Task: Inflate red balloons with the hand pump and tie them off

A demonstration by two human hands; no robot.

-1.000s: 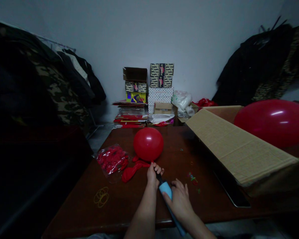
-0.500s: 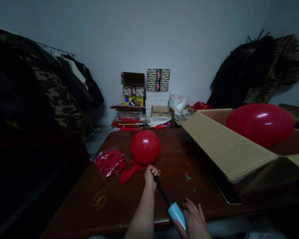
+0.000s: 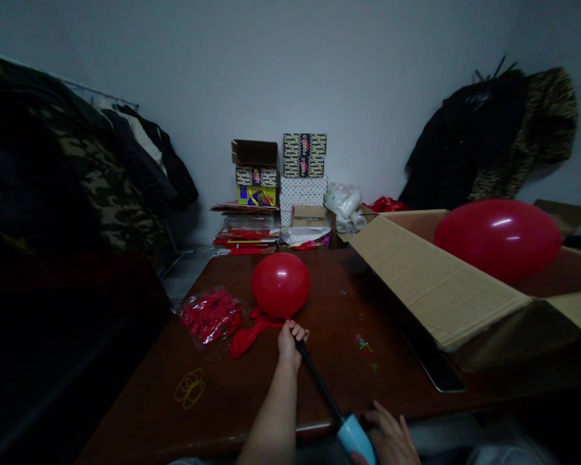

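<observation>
A round, partly inflated red balloon (image 3: 281,285) stands over the table with its neck down. My left hand (image 3: 290,339) is closed round the balloon's neck, at the tip of a hand balloon pump. The pump's black rod (image 3: 319,382) slants down to the right from that hand. Its light-blue body (image 3: 356,440) is in my right hand (image 3: 392,436), thumb on the near side and fingers partly stretched along the far side. Limp red balloons (image 3: 246,340) lie just left of my left hand. The nozzle inside the neck is hidden.
A clear bag of red balloons (image 3: 212,315) and yellow rubber bands (image 3: 190,389) lie on the left. Small coloured bands (image 3: 364,345) and a phone (image 3: 438,368) are on the right. An open cardboard box (image 3: 436,284) holds a large red balloon (image 3: 498,239). Stacked boxes (image 3: 304,194) stand behind.
My right hand has drawn the pump's blue body back toward me and slightly right, so more black rod shows. My left hand still grips the balloon's neck. The view has shifted slightly.
</observation>
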